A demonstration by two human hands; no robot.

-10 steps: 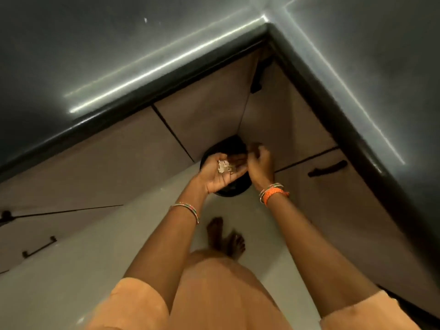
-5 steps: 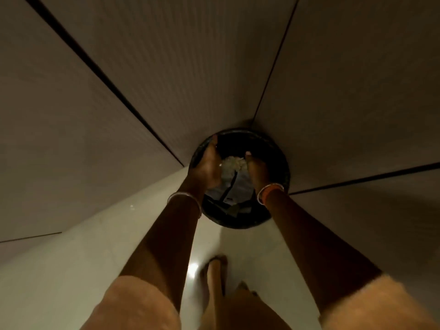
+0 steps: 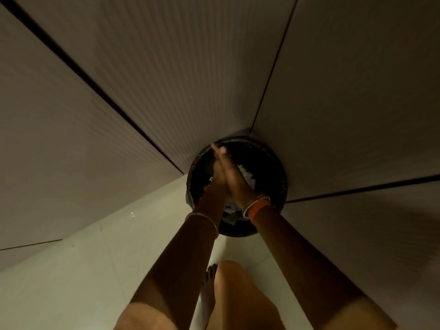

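Round black bin (image 3: 267,163) — pale scraps (image 3: 246,175) (inside)

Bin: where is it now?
Head view, centre-right: the black bin stands on the floor in the cabinet corner, below the left hand and right hand pressed together.

The frame was dim and warm-toned, with the floor (image 3: 71,270) at lower left catching the most light. The bin's (image 3: 283,177) inside sank into black. Seams between the cabinet doors (image 3: 166,67) splayed outward (wide-angle stretch), and the fingertips (image 3: 217,150) at centre were motion-blurred.
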